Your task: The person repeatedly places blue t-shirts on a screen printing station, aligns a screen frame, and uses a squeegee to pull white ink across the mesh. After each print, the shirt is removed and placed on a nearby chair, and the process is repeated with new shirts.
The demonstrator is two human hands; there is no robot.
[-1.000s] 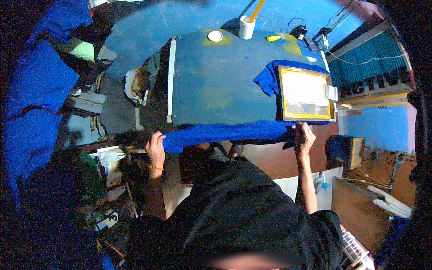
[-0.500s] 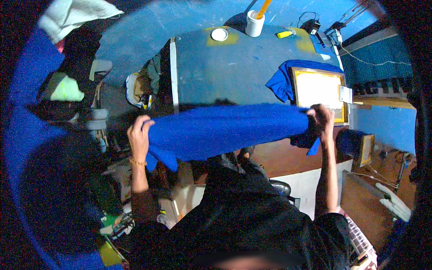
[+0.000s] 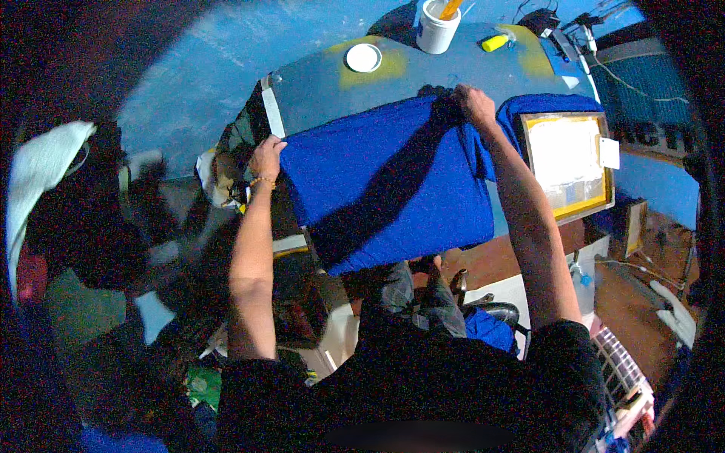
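A blue cloth garment (image 3: pixel 430 204), its exact kind unclear, lies spread over the near half of the grey table (image 3: pixel 325 102), with its near edge hanging over the front. My left hand (image 3: pixel 266 158), a beaded bracelet on its wrist, is closed on the garment's far left corner. At the far right corner, my right hand (image 3: pixel 476 107) grips the bunched fabric in a fist. An arm's shadow falls diagonally across the blue cloth. Right of it stands a framed printing screen (image 3: pixel 566 158), lying on another blue cloth (image 3: pixel 540 106).
At the table's far side are a white tub (image 3: pixel 438 30) with an orange stick in it, a round white lid (image 3: pixel 364 58) and a yellow-handled tool (image 3: pixel 495 43). Cables and black devices crowd the far right corner. A rack (image 3: pixel 627 370) stands low at right.
The blue garment, held stretched in the air before, has come down onto the table and is spread out. Both hands have moved forward, still gripping it; the view has shifted.
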